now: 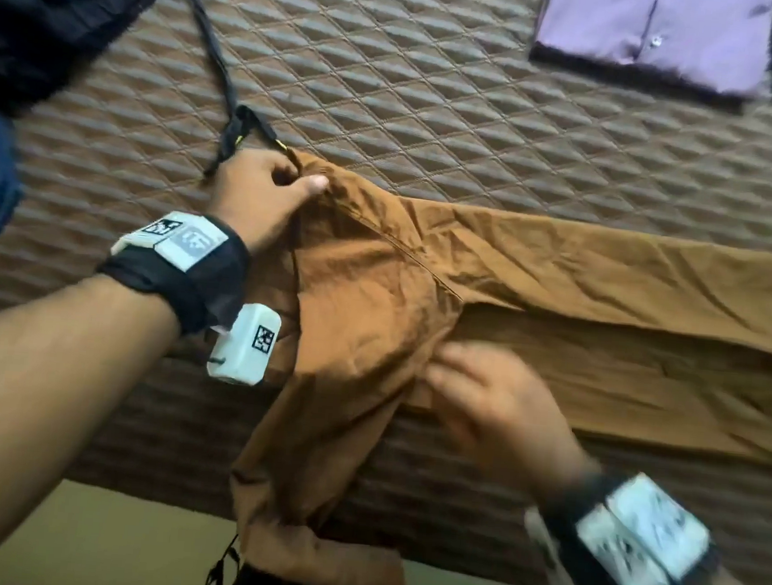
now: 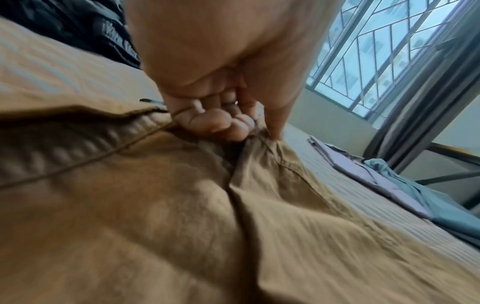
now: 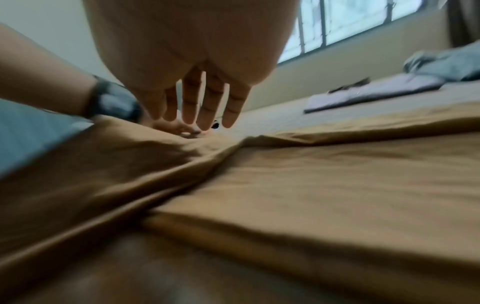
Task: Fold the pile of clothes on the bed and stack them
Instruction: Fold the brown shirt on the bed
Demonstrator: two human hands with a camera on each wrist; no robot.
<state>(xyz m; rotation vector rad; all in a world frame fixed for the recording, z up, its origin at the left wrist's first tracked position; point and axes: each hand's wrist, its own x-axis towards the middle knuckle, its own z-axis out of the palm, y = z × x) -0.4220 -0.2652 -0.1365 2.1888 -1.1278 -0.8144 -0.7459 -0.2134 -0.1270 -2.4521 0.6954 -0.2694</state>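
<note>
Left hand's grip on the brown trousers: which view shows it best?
The left wrist view: the left hand is seen close up, fingers curled, pinching a bunched edge of the brown trousers. The head view shows the same grip from above, thumb on the fabric, fingers partly hidden. The right wrist view shows only blurred fingertips behind the right hand.

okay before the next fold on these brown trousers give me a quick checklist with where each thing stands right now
1. Left hand grips the brown trousers at the waist corner: ok.
2. Right hand open, fingers straight above the cloth: ok.
3. Legs lying one on the other along the bed: ok.
4. Cloth smooth near the seat: not ok, creased.
5. All cloth on the bed: not ok, part hangs over the near edge.
6. Folded lilac shirt apart from the trousers: ok.
</note>
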